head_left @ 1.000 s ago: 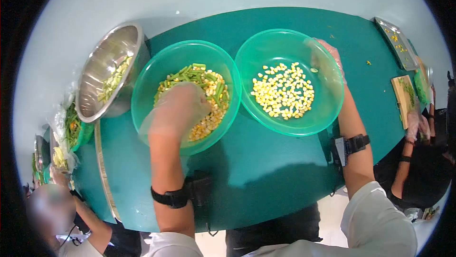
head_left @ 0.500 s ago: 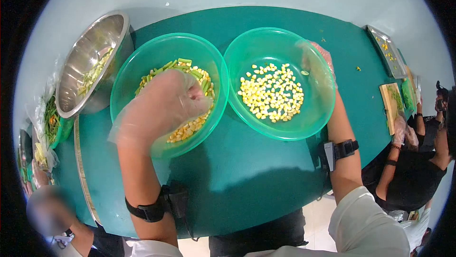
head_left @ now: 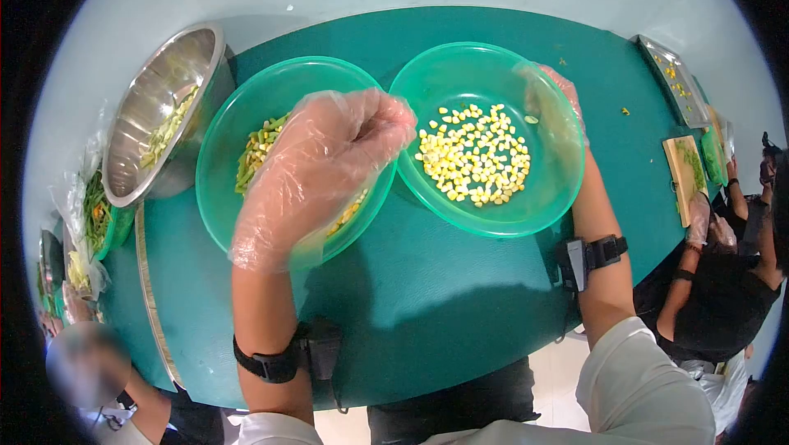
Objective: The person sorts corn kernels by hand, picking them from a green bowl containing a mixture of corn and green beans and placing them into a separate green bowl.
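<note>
My left hand (head_left: 316, 166), in a clear plastic glove, is closed in a pinch above the inner rims of two green bowls. What its fingers hold, if anything, is hidden. Below it the left green bowl (head_left: 215, 129) contains cut green bean pieces (head_left: 249, 164) and yellow corn kernels (head_left: 349, 213), partly covered by the hand. The right green bowl (head_left: 427, 75) has loose corn kernels (head_left: 477, 153) spread over its bottom. Gloved too, my right hand (head_left: 565, 96) grips that bowl's far right side, some fingers seen through the wall.
A steel bowl (head_left: 215, 59) with shredded pale vegetable tilts at the left. Farther left are bagged greens (head_left: 97, 207). At the right lie a metal tray (head_left: 670, 75) and a cutting board (head_left: 679, 178), beside a co-worker's gloved hands (head_left: 699, 219). Another person sits at lower left.
My left hand has risen from inside the left bowl and moved right to the rims, fingers pinched. My right hand stays on the right bowl.
</note>
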`<state>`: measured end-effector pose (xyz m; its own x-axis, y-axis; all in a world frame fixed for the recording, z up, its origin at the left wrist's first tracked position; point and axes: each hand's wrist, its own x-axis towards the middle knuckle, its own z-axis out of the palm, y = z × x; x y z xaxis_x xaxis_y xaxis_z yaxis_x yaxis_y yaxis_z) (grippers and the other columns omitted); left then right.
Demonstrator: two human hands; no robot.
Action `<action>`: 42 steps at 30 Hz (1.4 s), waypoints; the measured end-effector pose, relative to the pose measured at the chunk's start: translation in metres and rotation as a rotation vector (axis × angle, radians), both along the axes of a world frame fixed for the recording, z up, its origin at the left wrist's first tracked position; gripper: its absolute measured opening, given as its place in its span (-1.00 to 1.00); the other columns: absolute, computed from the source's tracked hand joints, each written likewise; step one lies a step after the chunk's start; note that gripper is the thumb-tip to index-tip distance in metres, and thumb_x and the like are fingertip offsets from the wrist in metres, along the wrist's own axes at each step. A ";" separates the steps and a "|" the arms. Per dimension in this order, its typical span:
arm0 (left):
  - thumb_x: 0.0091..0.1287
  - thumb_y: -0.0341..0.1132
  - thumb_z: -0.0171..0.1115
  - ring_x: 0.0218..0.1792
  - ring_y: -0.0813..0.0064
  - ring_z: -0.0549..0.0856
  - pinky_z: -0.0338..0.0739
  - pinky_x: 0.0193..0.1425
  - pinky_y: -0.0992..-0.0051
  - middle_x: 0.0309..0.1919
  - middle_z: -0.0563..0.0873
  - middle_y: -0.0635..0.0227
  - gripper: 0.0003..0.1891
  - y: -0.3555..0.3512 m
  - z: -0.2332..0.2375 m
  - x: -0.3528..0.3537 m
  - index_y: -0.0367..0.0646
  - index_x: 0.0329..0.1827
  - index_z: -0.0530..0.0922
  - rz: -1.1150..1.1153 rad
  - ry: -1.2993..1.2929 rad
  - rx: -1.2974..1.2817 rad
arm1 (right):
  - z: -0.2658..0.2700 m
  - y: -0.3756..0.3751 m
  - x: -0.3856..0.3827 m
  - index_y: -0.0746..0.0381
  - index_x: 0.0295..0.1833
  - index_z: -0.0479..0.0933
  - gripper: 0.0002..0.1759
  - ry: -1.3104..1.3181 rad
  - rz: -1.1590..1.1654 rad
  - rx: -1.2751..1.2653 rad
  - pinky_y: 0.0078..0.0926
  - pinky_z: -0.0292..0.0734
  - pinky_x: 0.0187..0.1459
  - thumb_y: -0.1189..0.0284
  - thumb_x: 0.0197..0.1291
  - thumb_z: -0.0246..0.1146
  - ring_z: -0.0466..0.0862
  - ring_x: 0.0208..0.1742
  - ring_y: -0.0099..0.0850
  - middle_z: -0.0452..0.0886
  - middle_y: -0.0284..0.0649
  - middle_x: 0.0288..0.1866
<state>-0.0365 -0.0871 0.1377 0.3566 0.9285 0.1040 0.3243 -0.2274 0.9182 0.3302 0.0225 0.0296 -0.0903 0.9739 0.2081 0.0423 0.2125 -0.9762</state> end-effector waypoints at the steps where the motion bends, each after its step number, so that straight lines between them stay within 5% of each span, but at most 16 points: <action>1: 0.48 -0.31 0.34 -0.11 0.57 0.67 0.58 0.09 0.45 -0.20 0.76 0.36 -0.79 0.001 0.000 -0.001 -0.31 -0.03 0.68 0.017 0.060 0.022 | 0.001 -0.001 -0.001 0.22 0.19 0.70 -0.72 0.005 0.000 0.006 -0.75 0.44 -0.32 0.36 0.47 0.36 0.55 -0.32 -0.74 0.65 -0.52 -0.27; 6: 0.46 -0.34 0.32 -0.15 0.21 0.79 0.63 0.06 0.27 -0.22 0.81 0.08 -0.79 0.006 -0.009 -0.015 -0.29 0.01 0.70 0.153 0.446 0.320 | 0.004 -0.002 -0.002 0.21 0.15 0.71 -0.75 -0.021 -0.014 -0.013 -0.71 0.39 -0.34 0.35 0.47 0.35 0.51 -0.35 -0.73 0.63 -0.52 -0.32; 9: 0.44 -0.30 0.29 -0.16 -0.06 0.77 0.63 0.00 0.15 -0.23 0.77 -0.09 -0.78 0.010 -0.023 -0.019 -0.27 -0.02 0.72 0.192 0.724 0.239 | 0.003 -0.001 -0.002 0.19 0.14 0.72 -0.76 0.029 -0.011 -0.046 -0.70 0.35 -0.34 0.34 0.48 0.35 0.48 -0.36 -0.74 0.61 -0.54 -0.33; 12: 0.44 -0.25 0.28 -0.19 -0.13 0.75 0.61 -0.04 0.07 -0.25 0.76 -0.09 -0.76 0.008 -0.034 -0.019 -0.27 -0.08 0.72 0.171 0.768 0.246 | 0.003 -0.001 -0.001 0.18 0.15 0.72 -0.75 -0.019 -0.015 -0.029 -0.71 0.35 -0.33 0.34 0.48 0.34 0.48 -0.34 -0.75 0.60 -0.54 -0.32; 24: 0.34 -0.34 0.31 -0.03 -0.11 0.74 0.58 0.11 0.01 -0.16 0.77 -0.07 -0.83 0.003 -0.031 -0.020 -0.25 -0.13 0.74 0.092 0.748 0.207 | 0.000 0.003 0.003 0.23 0.20 0.69 -0.68 -0.032 -0.011 -0.043 -0.72 0.44 -0.28 0.30 0.48 0.35 0.54 -0.30 -0.73 0.63 -0.51 -0.27; 30: 0.21 -0.40 0.46 -0.07 -0.04 0.78 0.62 0.07 0.11 -0.18 0.80 -0.01 -0.75 0.000 -0.031 -0.022 -0.21 -0.05 0.78 0.116 0.784 0.167 | -0.001 0.002 0.000 0.24 0.19 0.70 -0.70 0.000 0.000 -0.011 -0.72 0.44 -0.29 0.32 0.47 0.35 0.54 -0.31 -0.73 0.63 -0.51 -0.28; 42: 0.22 -0.43 0.44 -0.11 -0.06 0.78 0.61 0.00 0.08 -0.20 0.80 -0.03 -0.82 0.002 -0.044 -0.030 -0.22 -0.13 0.77 0.149 0.827 0.174 | 0.000 0.001 0.000 0.23 0.16 0.71 -0.70 -0.037 -0.015 -0.017 -0.72 0.37 -0.34 0.30 0.48 0.34 0.48 -0.37 -0.74 0.61 -0.52 -0.32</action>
<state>-0.0664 -0.0856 0.0940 0.2562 0.9666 0.0099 0.9119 -0.2451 0.3291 0.3304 0.0235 0.0292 -0.0832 0.9786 0.1883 0.0815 0.1950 -0.9774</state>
